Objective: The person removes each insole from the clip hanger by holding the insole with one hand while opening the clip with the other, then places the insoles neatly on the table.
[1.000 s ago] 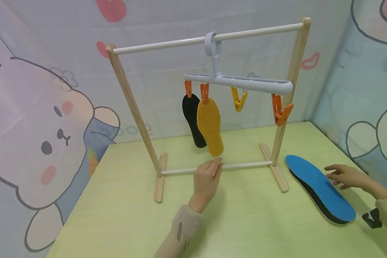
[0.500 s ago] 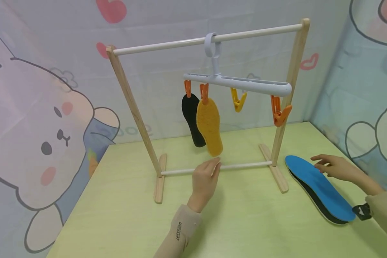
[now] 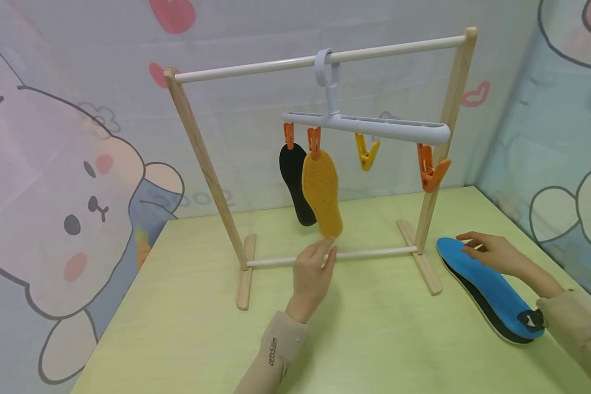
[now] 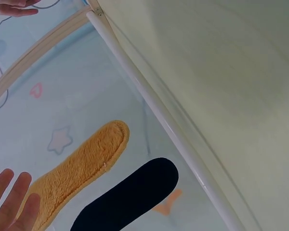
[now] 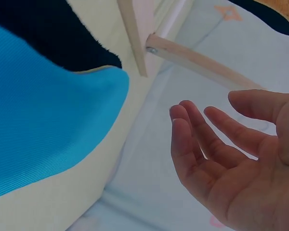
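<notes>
Fingers (image 5: 233,129) relaxed, right hand (image 3: 494,254) has shifted leftward over blue insole (image 3: 492,287); left hand (image 3: 312,276) stays empty.

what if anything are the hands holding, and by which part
Nothing is held: the left hand is by the yellow insole and the right hand by the blue insole, neither gripping.

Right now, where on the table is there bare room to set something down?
Bare table lies left of the rack's left foot, and between the left sleeve and the blue insole. Crowded: that insole, with the right hand over it; the yellow insole, with the left hand near its tip and the black insole behind.
</notes>
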### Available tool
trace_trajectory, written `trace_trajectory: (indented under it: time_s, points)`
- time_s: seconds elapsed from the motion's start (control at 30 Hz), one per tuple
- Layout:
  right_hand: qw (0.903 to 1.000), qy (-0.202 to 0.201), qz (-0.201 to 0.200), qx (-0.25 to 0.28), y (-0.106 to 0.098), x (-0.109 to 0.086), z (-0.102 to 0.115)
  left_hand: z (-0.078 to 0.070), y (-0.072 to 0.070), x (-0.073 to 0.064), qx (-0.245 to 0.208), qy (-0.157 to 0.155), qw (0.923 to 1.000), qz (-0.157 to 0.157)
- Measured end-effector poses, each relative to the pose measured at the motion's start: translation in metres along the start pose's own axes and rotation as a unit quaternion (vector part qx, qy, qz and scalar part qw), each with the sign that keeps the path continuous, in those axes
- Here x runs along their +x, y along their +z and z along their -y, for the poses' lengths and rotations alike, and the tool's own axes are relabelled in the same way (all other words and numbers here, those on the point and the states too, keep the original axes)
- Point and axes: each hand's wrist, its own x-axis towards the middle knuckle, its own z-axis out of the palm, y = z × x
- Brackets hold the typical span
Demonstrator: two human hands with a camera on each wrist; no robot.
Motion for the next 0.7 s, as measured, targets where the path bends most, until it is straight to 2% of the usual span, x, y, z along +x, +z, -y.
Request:
trace_trajectory:
  time_s: [0.27, 0.7]
  points:
    - [0.9992, -0.031, -0.023, -0.011, 0.001, 0.005, 0.02, 0.0, 0.001, -0.001, -0.002, 0.001, 1.0, -0.006]
    - [0.9983, -0.051, -0.026, 0.006, 0.009, 0.016, 0.034, 0.005, -0.002, 0.0, -0.01, -0.03, 0.9995, 0.004]
